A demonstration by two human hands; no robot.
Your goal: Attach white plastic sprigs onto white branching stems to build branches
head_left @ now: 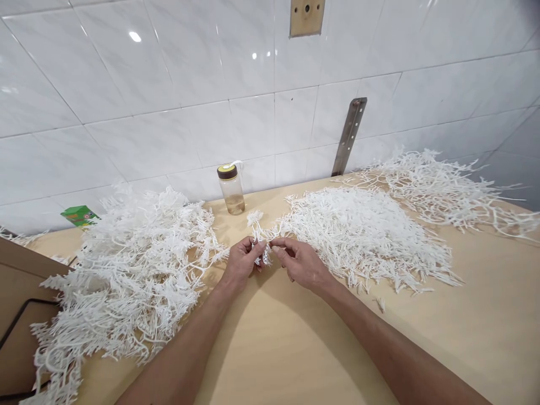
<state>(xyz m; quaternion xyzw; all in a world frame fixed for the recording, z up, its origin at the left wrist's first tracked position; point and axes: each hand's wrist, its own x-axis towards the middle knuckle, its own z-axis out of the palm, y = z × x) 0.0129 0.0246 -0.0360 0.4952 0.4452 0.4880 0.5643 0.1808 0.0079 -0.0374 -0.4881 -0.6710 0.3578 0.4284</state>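
Note:
My left hand [244, 260] is closed around a white branching sprig [255, 218], whose thin stems stick up above the fingers. Close beside it, my right hand [300, 262] pinches at the sprig's right side with thumb and forefinger; the exact spot of contact is too small to make out. To the left lies a big tangled heap of similar white branched sprigs [139, 270], with strands reaching towards my left hand. Just beyond my right hand spreads a flatter pile of short white pieces [363, 230].
Long, thin white stems [447, 188] lie at the back right. A clear bottle [233, 194] with a dark and yellow lid stands near the tiled wall. A green packet [80, 215] sits behind the left heap, and a brown box-like panel [25, 281] rises at the left edge.

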